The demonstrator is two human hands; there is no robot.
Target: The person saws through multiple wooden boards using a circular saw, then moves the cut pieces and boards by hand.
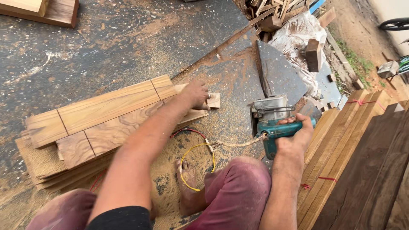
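My left hand rests on the far end of a wooden plank in a low stack of planks marked with dark pencil lines; its fingers touch a small cut-off block. My right hand grips the handle of a teal circular saw, held just above the dusty floor to the right of the stack. The saw's cable, with red and yellow wires, loops over sawdust in front of my bare foot.
Bundles of long planks tied with red string lie at the right. A scrap wood pile and a plastic sheet sit at the back. Sawdust covers the dark floor. A thick board lies at top left.
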